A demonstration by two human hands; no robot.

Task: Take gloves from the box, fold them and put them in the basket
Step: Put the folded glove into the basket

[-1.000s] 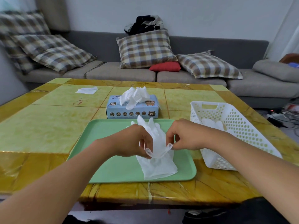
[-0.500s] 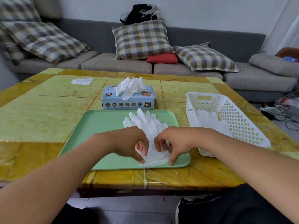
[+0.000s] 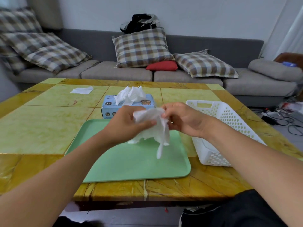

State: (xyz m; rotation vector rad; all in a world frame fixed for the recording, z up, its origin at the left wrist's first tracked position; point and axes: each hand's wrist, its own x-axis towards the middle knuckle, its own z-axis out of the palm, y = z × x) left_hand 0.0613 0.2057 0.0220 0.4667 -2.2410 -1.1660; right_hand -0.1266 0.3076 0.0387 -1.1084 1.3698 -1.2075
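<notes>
Left hand (image 3: 126,125) gripped a crumpled white glove (image 3: 152,126) mid-frame above the green tray (image 3: 139,161), right hand (image 3: 182,118) pinched its upper edge, glove box (image 3: 111,106) behind, white basket (image 3: 229,115) at right on the worktop (image 3: 41,125)

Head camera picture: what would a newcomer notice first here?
First, the two hands, left hand and right hand, holding a crumpled white glove above the green tray at the table's near edge. Behind them stands the blue glove box with gloves sticking out; a white basket sits to the right.
</notes>
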